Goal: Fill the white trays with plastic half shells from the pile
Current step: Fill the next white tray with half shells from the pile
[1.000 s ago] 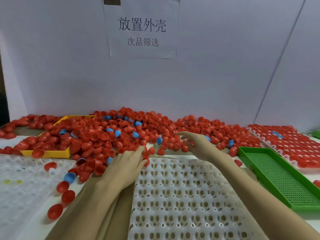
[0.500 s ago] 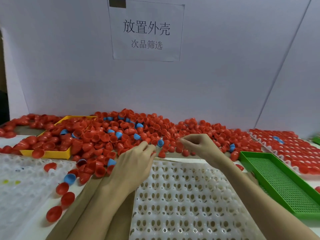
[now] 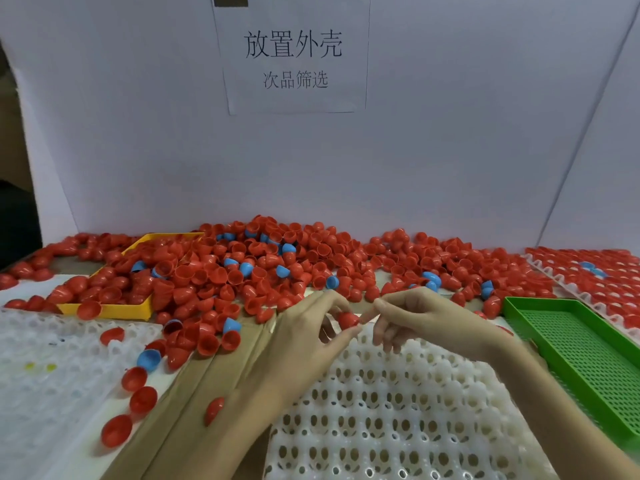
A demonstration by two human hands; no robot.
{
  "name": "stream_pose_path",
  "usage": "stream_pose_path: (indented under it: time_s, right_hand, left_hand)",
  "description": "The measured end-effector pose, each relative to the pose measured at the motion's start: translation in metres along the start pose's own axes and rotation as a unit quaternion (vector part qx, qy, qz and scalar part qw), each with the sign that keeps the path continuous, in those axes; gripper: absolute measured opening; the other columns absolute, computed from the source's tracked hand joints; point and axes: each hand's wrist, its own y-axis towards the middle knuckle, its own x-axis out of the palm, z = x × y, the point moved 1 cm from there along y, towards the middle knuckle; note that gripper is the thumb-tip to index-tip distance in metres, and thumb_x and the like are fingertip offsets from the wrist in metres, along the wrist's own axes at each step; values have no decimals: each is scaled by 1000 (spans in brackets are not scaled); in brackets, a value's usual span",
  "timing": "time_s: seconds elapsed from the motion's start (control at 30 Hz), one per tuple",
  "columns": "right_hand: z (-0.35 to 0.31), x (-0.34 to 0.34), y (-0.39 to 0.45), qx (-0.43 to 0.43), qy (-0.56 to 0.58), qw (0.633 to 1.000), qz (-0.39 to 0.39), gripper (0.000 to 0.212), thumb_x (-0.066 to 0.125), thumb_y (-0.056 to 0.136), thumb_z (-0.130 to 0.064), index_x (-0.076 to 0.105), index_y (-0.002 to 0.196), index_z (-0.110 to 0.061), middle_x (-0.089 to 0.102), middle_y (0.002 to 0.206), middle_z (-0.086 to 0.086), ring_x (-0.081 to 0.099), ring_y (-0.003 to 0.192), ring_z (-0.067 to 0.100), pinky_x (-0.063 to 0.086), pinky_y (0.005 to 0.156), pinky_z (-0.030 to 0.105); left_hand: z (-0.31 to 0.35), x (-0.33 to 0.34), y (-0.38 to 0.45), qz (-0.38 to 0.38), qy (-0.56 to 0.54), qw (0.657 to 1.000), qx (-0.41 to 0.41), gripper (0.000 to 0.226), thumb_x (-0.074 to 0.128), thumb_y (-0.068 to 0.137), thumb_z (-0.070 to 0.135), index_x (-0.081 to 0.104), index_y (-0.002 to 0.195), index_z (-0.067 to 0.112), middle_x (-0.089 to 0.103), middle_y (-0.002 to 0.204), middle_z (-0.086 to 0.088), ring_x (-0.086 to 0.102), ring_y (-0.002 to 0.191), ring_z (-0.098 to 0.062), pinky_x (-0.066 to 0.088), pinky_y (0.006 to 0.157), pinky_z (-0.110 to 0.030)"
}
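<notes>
Right under your fingers is the white tray [image 3: 398,410], its sockets bare, sitting on brown cardboard [image 3: 194,393]. Your left hand [image 3: 304,344] has thumb and fingers curled around a red half shell [image 3: 347,319], pinching it just above the tray's far edge. Your right hand [image 3: 422,320] meets it from the other side, its thumb and forefinger tips closed at the shell's rim; can't tell whether they actually grip it or only touch, and its other fingers hang loosely toward the tray.

Left of your left-hand fingers a few loose red and blue shells trail across the cardboard onto a second white tray [image 3: 45,375]. Right of your right-hand fingers is a green mesh tray [image 3: 588,358].

Just past your fingertips the pile [image 3: 277,268] starts, mostly red with some blue, spilling over a yellow tray [image 3: 114,310]. Far right, another white tray [image 3: 595,275] is already filled. Behind it all, a paper sign [image 3: 294,60] hangs on the white wall.
</notes>
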Motion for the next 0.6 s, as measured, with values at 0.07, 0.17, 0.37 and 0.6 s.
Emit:
stream_pose_path:
  time_s: [0.07, 0.17, 0.37, 0.6]
  right_hand:
    - [2, -22, -6, 14, 31, 999, 41, 39, 54, 104, -47, 79, 116, -21, 77, 103, 17, 75, 92, 28, 62, 86, 32]
    - [19, -45, -12, 28, 73, 988, 130, 36, 55, 101, -41, 82, 112, -20, 75, 104, 22, 72, 89, 25, 63, 84, 31]
    - [49, -60, -20, 33, 156, 971, 180, 34, 58, 102, -35, 80, 115, -13, 74, 99, 13, 70, 87, 22, 61, 79, 27]
    - [65, -52, -20, 10, 171, 957, 234, 30, 55, 107, -24, 81, 110, -9, 71, 90, 12, 67, 79, 19, 60, 74, 27]
  left_hand:
    - [-17, -16, 6, 39, 15, 998, -46, 20, 80, 88, 37, 68, 101, 29, 66, 95, 19, 65, 88, -2, 53, 73, -15]
    - [-59, -60, 10, 211, 8, 961, -177, 22, 81, 85, 36, 71, 101, 25, 74, 91, 12, 69, 72, 1, 54, 62, -12]
    - [-109, -91, 3, 164, 70, 928, -327, 99, 74, 93, 41, 10, 166, 21, 40, 160, -22, 54, 137, -37, 48, 109, -50]
    - [-91, -38, 7, -2, 136, 979, -153, 41, 46, 107, 38, 55, 146, 25, 39, 162, 9, 34, 150, -10, 26, 122, -34]
